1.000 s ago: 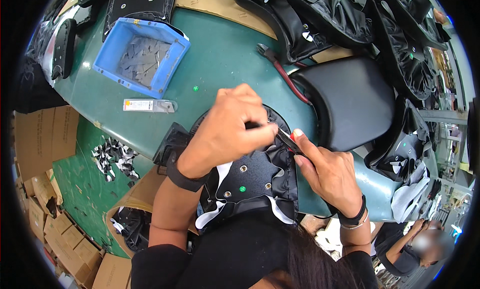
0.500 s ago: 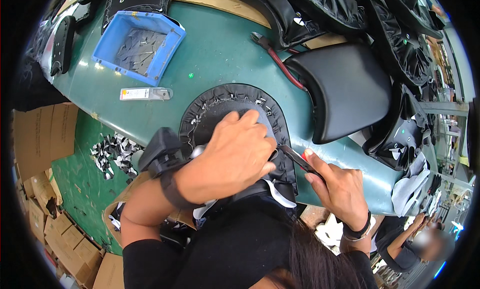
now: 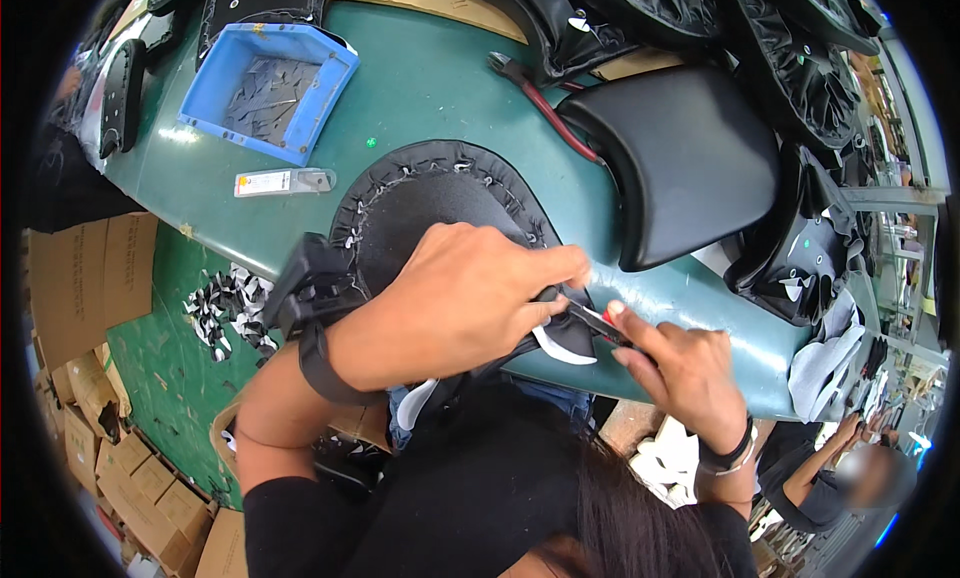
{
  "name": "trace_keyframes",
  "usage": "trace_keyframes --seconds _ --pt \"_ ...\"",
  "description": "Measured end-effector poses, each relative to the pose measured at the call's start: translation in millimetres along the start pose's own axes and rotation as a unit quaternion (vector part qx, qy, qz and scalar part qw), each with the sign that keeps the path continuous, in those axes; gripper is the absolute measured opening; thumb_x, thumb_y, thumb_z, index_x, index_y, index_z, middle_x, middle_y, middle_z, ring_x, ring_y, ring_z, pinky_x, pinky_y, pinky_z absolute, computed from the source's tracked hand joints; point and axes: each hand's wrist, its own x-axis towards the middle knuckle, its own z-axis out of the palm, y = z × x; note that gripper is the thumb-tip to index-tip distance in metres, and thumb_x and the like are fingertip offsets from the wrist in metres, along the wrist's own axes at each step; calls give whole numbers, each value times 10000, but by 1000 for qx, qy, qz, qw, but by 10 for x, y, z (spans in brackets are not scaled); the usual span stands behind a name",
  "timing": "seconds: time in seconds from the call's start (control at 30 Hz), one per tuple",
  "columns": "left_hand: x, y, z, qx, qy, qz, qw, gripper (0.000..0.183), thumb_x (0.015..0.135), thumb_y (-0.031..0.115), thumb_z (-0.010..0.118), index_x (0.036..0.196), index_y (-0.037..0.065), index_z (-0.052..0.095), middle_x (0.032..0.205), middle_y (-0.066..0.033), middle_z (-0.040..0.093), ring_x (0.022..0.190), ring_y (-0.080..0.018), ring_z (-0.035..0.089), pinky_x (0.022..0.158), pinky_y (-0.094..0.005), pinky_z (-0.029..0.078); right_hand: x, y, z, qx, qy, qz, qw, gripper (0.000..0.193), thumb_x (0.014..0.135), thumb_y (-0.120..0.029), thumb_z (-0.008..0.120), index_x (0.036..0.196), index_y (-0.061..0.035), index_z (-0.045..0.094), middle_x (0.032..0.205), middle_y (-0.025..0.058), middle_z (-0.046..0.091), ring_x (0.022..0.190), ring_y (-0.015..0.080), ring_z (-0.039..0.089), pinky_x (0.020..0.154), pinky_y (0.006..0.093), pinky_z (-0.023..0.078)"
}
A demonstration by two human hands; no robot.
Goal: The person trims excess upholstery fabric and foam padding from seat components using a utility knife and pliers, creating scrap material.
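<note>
A black seat pad (image 3: 425,218) lies underside up at the table's edge against my body, its gathered cover stapled round the rim. My left hand (image 3: 465,293) reaches across it and pinches the black cover edge (image 3: 553,300) between thumb and fingers. In my right hand (image 3: 695,373) is a utility knife (image 3: 595,323) with a red slider, its blade pointing left at the pinched edge. Whether the blade touches the material is hidden by my fingers. A white strip (image 3: 565,348) hangs from the pad just below.
On the green table (image 3: 420,78) are a blue bin (image 3: 195,103) of metal pieces, a flat plastic case (image 3: 285,183), red-handled pliers (image 3: 545,108) and a finished black seat (image 3: 700,168). More black seats (image 3: 800,88) are piled at right. Cartons (image 3: 90,278) stand left; another person (image 3: 815,478) sits right.
My left hand has shifted from pressing on the pad to pinching its right edge beside the blade. The pad has turned and slid slightly up and left. The knife stays in my right hand.
</note>
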Motion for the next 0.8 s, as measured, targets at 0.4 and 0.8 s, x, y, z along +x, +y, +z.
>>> trace_keyframes --seconds 0.4,0.8 --pt "206 -434 169 -221 84 134 962 329 714 113 749 558 81 461 578 -9 460 625 -172 451 692 -311 320 33 -73 15 -4 -40 1 999 482 855 -316 685 1309 -200 572 568 44 510 453 244 526 473 370 393" --pt "217 -272 173 -145 133 51 979 234 786 140 723 640 64 556 664 -41 528 621 -158 556 559 -275 397 61 -136 51 -53 21 46 997 495 849 -281 699 1324 -233 569 597 52 509 442 244 518 438 365 380"
